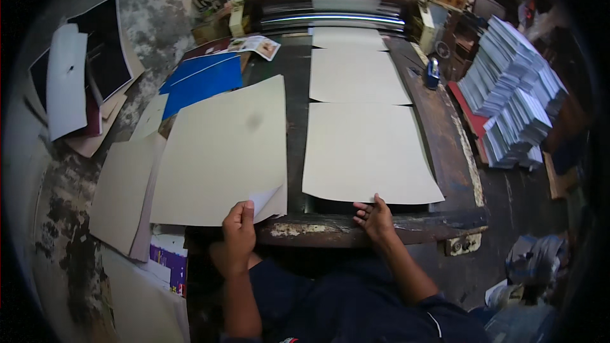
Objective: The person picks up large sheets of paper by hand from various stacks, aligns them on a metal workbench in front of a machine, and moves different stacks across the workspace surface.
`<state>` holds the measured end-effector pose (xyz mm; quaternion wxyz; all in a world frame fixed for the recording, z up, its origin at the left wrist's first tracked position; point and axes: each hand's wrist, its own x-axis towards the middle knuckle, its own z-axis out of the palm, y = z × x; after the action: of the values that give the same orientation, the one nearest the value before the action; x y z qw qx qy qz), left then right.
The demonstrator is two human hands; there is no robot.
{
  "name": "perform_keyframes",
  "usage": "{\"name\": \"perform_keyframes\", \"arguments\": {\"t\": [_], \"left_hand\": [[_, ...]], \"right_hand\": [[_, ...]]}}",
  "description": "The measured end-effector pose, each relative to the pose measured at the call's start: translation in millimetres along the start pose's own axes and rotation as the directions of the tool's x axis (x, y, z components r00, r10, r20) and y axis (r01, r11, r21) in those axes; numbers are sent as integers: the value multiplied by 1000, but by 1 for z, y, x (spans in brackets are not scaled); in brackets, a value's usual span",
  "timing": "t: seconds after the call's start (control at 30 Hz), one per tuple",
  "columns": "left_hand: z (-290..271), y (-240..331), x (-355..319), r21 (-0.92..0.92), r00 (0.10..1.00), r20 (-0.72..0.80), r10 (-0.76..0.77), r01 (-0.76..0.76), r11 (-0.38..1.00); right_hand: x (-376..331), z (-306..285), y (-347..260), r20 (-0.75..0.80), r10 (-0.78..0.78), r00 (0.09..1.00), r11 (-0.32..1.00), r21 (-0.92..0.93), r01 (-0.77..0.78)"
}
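Pinching the near right corner of the left sheet, the left hand has its thumb and fingers closed together, and that corner curls up to show a paler underside. This big cream sheet lies on the left part of the table, with a dark strip of bare surface between it and the front sheet.

The right hand is at the near edge of the front sheet, its thumb up against that edge and its other fingers curled just below; I cannot tell whether they grasp the sheet or only touch it. The front sheet lies flat on the right part of the table, and its near edge bows a little. Beyond it, in one line, come the middle sheet and the far sheet, which reaches the shiny roller at the back.

Past the left sheet are blue sheets and a printed page. A smaller board leans out at its left, above a purple pack. Farther left, a white sheet rests over black ones.

On the table's right border is a small blue tool. Well to the right, tall paper stacks stand on a red board, and plastic bags lie nearer the person.
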<state>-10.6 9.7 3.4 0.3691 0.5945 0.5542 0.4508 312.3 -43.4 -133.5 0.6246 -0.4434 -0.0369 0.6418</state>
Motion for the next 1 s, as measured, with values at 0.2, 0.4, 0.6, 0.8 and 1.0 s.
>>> {"name": "perform_keyframes", "arguments": {"t": [0.2,0.4,0.6,0.8,1.0], "left_hand": [[22,38,-4,-572,887,-380,-261,-4,820],[14,19,-21,95,865,11,502,-501,860],[9,35,-21,30,761,397,514,-570,821],[-1,36,-9,305,779,398,484,-610,731],[-11,5,8,214,896,314,315,-390,895]], "right_hand": [[15,-14,12,42,-60,997,998,27,59],[-34,27,-17,116,-66,991,993,-87,76],[-51,26,-34,483,-23,875,998,-40,48],[-72,5,-21,169,124,978,986,-130,-103],[-96,-35,13,148,236,961,972,-59,-229]]}}
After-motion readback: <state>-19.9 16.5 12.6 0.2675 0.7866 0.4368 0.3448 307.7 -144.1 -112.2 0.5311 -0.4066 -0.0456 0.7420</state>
